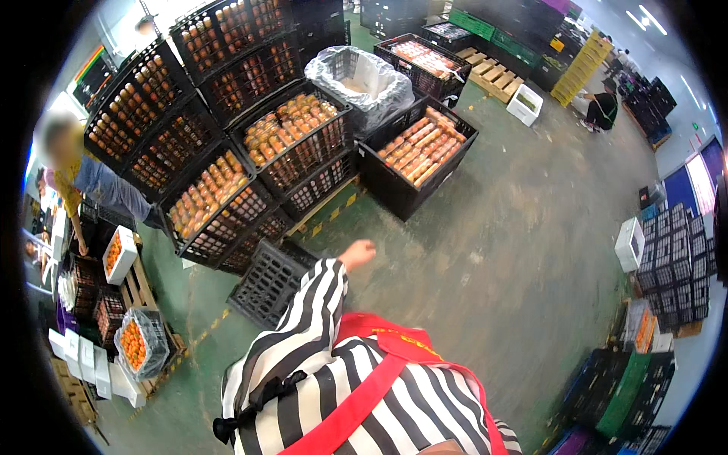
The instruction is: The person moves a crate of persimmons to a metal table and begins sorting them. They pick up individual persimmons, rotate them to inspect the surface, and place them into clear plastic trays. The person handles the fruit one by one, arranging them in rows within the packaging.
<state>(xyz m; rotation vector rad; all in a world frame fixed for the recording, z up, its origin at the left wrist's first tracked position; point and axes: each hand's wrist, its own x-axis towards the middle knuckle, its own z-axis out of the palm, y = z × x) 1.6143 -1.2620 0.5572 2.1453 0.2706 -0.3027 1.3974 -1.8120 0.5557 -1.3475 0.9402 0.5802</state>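
My left hand (358,254) reaches forward over the floor from a black-and-white striped sleeve (321,298). Its fingers are curled in, and nothing shows in them. Below that forearm, partly covered by it, an upturned black plastic crate (267,281) rests on the floor. Ahead of the hand stands a black crate (398,190) of packed round fruit in long rows. To its left, stacked black crates (227,247) hold more fruit in rows of clear packs. My right hand is out of view. A red apron (364,375) covers part of my front.
A crate lined with clear plastic (369,108) stands behind. Left, a person (108,182) bends near a foam box of orange fruit (119,256) on a pallet. Far right, another person (603,105) crouches by yellow crates (577,68). Stacked crates (674,261) line the right wall.
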